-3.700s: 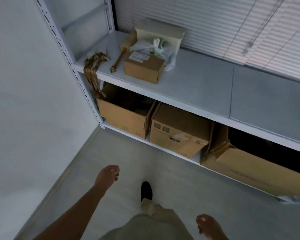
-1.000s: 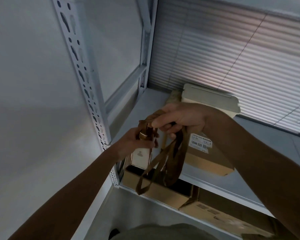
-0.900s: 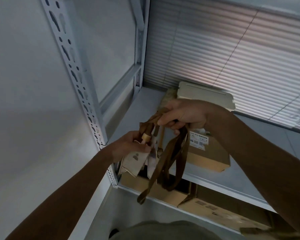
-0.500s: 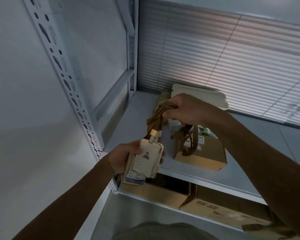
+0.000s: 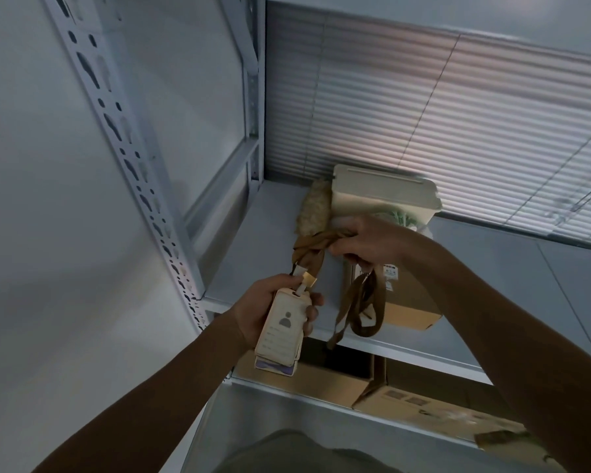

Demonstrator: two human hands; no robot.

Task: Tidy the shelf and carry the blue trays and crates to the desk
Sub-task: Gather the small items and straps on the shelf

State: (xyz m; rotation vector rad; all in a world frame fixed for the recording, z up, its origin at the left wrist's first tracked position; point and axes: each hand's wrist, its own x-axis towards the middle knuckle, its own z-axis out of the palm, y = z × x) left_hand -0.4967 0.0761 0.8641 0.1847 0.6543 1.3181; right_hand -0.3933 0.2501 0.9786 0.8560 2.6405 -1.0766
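from the head camera, the left hand (image 5: 265, 310) is wrapped around a small stack of cream card badge holders (image 5: 280, 331), the top one printed with a grey person icon, and holds them upright in front of the front edge of the pale grey metal shelf (image 5: 263, 233). a gold clip at the top of the stack joins it to a bunch of brown fabric lanyard straps (image 5: 316, 249). the right hand (image 5: 369, 238) is closed on that bunch above the shelf board, and loose loops of strap hang down below the fist, dangling in front of a small brown cardboard box with a white label (image 5: 408, 298) that sits on the board. behind the right hand stands a cream plastic lidded bin (image 5: 384, 192), with a fuzzy beige bundle (image 5: 313, 208) just beside it on its left; something green and white shows between the bin and the hand, too unclear to name. horizontal white blinds (image 5: 458, 131) fill the wall behind. on the level below sit larger brown cardboard boxes (image 5: 321, 377), one open at the top. a perforated white upright post (image 5: 133, 148) runs along the left. no blue trays or crates show in this view, so their place cannot be told.
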